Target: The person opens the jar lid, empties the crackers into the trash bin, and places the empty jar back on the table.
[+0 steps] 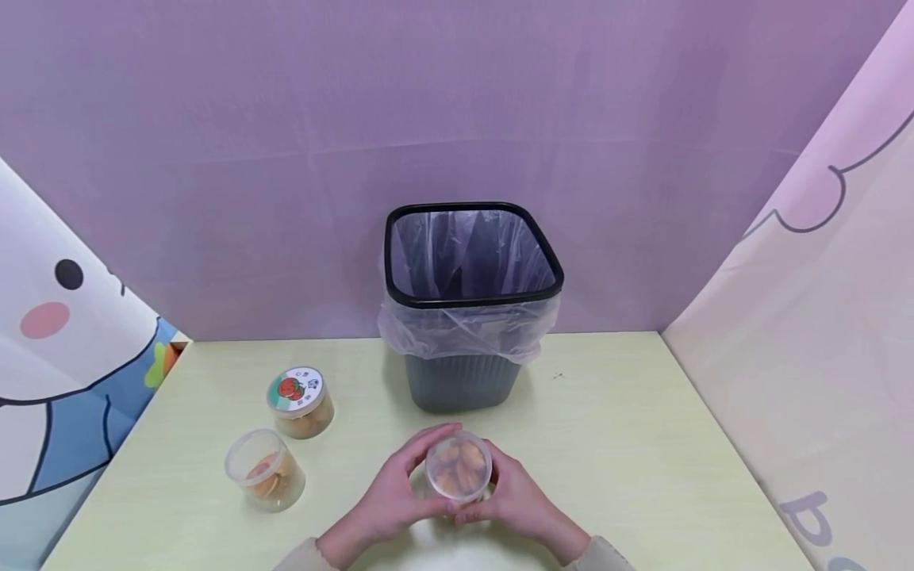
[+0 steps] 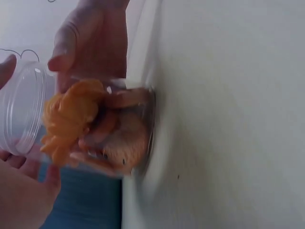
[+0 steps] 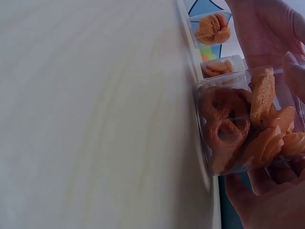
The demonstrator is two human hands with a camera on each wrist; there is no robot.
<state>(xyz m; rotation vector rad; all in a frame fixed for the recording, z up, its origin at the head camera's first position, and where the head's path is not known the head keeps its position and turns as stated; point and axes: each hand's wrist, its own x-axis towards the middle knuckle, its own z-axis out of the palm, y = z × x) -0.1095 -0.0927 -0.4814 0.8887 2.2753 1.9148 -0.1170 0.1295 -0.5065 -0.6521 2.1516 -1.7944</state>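
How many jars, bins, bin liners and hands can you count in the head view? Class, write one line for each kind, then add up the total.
Jars: 3
Bin: 1
Liner: 1
Hands: 2
Total: 7
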